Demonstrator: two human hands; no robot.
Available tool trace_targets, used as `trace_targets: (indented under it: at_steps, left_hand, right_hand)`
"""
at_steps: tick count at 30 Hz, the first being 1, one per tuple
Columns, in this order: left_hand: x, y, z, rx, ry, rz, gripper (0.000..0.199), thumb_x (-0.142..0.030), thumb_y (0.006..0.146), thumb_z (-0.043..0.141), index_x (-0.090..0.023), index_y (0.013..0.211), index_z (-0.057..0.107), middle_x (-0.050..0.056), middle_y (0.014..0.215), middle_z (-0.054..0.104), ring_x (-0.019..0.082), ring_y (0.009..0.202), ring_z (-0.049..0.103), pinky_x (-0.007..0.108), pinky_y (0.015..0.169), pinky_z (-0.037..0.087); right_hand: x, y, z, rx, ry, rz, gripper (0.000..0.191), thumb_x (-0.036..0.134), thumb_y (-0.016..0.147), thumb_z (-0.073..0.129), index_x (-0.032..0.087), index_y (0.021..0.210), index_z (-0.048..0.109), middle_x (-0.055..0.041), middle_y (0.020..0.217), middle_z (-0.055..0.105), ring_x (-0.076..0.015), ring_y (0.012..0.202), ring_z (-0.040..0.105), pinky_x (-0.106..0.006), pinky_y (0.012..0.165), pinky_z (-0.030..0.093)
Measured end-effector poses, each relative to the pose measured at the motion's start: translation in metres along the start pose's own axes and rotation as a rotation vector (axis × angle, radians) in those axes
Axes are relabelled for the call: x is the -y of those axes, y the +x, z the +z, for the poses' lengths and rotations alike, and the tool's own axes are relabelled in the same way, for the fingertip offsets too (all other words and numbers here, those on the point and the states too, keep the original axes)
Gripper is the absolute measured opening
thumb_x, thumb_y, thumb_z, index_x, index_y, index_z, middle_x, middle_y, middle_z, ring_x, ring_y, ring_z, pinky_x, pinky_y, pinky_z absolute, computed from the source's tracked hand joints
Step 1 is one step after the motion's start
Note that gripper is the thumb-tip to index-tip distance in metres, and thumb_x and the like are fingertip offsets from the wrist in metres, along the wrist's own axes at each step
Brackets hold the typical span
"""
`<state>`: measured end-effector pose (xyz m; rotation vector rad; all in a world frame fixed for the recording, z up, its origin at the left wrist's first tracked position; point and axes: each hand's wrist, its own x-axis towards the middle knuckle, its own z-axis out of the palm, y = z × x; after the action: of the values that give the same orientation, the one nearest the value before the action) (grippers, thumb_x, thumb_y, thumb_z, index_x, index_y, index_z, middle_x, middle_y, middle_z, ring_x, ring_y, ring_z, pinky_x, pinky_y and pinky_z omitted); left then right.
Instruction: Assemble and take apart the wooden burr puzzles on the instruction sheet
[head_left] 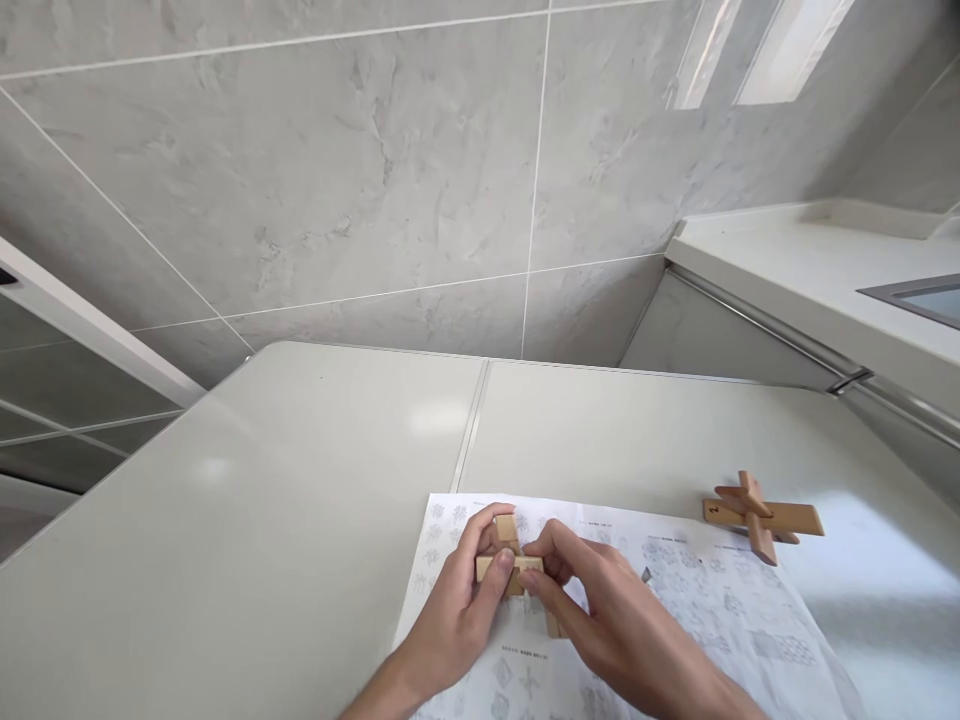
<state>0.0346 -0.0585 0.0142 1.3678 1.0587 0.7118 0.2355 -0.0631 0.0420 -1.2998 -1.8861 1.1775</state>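
My left hand [466, 598] is closed around a small cluster of light wooden puzzle blocks [507, 528], its thumb pressed on a crosswise bar. From the other side my right hand [592, 590] pinches the right end of the same wooden blocks between thumb and forefinger. Another wooden block [553, 626] shows partly below my right fingers; whether it lies on the paper or is held, I cannot tell. Under both hands is a printed sheet [517, 690] with line drawings of puzzle shapes. My fingers hide much of the blocks.
An assembled wooden cross-shaped puzzle [799, 517], marked with a 2, lies at the right beyond the sheet. A tiny dark piece [646, 575] is on the paper. The pale table [225, 530] has a seam; a white counter [810, 260] stands at the right, a grey tiled wall [375, 180] behind.
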Motion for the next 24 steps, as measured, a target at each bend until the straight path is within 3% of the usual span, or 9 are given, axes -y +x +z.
trace_targets:
  at_steps: [6,14,24]
  left_hand:
    - [-0.0018,-0.0002,0.0002,0.012,-0.048,0.007,0.051,-0.059,0.113,0.042,-0.029,0.153,0.039,0.006,0.117,0.063,0.025,0.110,0.061,0.039,0.101,0.047]
    - [-0.0024,0.0001,-0.0004,0.001,-0.045,0.037,0.046,-0.059,0.112,0.043,-0.029,0.148,0.043,0.006,0.117,0.065,0.024,0.110,0.062,0.038,0.101,0.047]
    - [0.0010,0.0000,-0.0004,-0.021,-0.041,0.048,0.053,-0.061,0.111,0.045,-0.028,0.152,0.042,0.006,0.110,0.062,0.026,0.105,0.061,0.041,0.100,0.049]
  right_hand:
    - [-0.0018,0.0009,-0.0007,0.031,0.032,0.018,0.024,0.036,0.112,0.047,0.028,0.089,0.047,0.0038,0.079,0.064,-0.0185,0.071,0.060,-0.028,0.068,0.048]
    - [-0.0055,0.0007,0.0027,0.032,0.008,0.000,0.022,0.036,0.112,0.046,0.029,0.091,0.044,0.0029,0.086,0.067,-0.0197,0.076,0.060,-0.029,0.071,0.048]
    - [-0.0091,-0.0005,0.0048,0.040,0.003,0.006,0.025,0.037,0.112,0.046,0.029,0.089,0.040,0.0022,0.085,0.066,-0.0200,0.072,0.054,-0.031,0.069,0.044]
